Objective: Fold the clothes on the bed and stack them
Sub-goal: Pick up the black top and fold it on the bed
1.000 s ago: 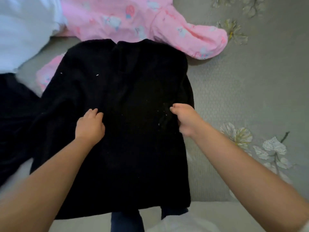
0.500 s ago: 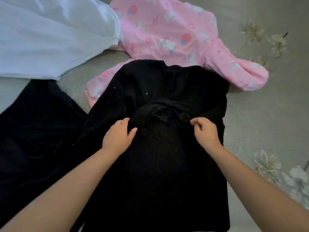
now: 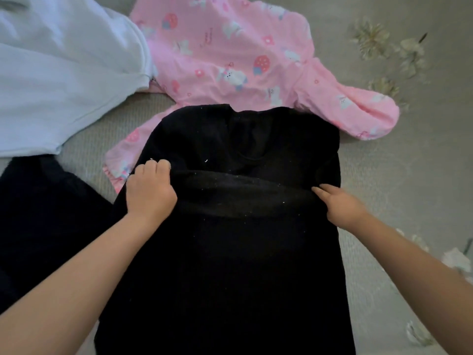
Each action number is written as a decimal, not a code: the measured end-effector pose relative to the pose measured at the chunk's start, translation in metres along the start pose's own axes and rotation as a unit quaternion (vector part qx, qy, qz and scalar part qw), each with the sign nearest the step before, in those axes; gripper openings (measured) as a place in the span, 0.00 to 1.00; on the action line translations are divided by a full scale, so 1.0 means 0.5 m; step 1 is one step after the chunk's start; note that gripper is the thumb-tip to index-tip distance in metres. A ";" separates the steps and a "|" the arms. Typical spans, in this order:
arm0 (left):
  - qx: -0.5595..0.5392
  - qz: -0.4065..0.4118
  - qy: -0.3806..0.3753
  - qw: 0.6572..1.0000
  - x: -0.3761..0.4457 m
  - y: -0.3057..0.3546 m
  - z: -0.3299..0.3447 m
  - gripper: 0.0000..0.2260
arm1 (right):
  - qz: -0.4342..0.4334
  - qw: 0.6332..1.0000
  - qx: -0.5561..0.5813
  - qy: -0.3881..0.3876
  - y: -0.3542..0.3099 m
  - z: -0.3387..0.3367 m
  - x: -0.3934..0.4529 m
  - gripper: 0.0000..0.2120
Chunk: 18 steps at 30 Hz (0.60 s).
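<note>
Black sweater (image 3: 245, 265) fills the middle of the frame, lying on the bed with its long axis running bottom to top, neckline pointing at the upper edge and tucked just under the pink print. A fold of it is bunched into a ridge straight across the picture, hand to hand. Left hand (image 3: 151, 193) sits at the left end of that ridge, knuckles up, fingers curled tight around the fabric, forearm coming in from the lower left corner. Right hand (image 3: 341, 204) is at the right end, forearm in from the lower right; its fingers (image 3: 323, 188) point toward the centre and look to be pinching the fold, though the dark knit hides the thumb, so the exact grip is hard to call.

Above the sweater, a pink printed garment (image 3: 230, 55) sprawls across the top centre, one sleeve trailing off to the right, a frilled cuff peeking out at the sweater's left edge. A white garment (image 3: 58, 73) takes the upper left. Another dark garment (image 3: 46, 221) lies at the left edge, touching the sweater. Underneath it all is a grey bedspread (image 3: 409, 162) with pale flower prints on the right side.
</note>
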<state>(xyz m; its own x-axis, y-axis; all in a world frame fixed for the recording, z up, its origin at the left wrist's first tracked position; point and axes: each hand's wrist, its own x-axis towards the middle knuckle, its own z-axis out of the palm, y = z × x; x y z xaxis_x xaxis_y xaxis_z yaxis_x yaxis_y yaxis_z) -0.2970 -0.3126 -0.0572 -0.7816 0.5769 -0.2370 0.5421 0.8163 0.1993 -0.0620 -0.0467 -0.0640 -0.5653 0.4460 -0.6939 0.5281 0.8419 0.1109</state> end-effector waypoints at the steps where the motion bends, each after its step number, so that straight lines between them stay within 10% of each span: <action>1: 0.069 -0.001 -0.053 0.996 0.007 0.007 0.005 0.18 | 0.003 0.999 0.036 0.012 0.006 0.000 0.001 0.29; 5: 0.092 0.069 -0.083 0.990 0.015 0.052 0.047 0.28 | -0.029 0.967 0.097 0.234 0.023 -0.041 0.038 0.23; 10: 0.067 0.069 -0.107 0.990 0.038 0.094 0.086 0.13 | -0.022 0.993 -0.093 0.074 0.048 -0.108 0.116 0.16; 18: -0.066 0.031 -0.026 0.997 0.086 0.125 0.072 0.12 | 0.114 0.934 0.145 0.306 0.169 -0.167 0.108 0.15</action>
<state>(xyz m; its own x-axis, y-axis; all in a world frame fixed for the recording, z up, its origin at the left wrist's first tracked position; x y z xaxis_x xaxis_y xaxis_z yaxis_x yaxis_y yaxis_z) -0.2856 -0.2357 -0.0891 -0.7294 0.6290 -0.2689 0.5401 0.7708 0.3378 -0.1007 0.0738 -0.0329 -0.6273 0.7680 -0.1291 0.7778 0.6262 -0.0538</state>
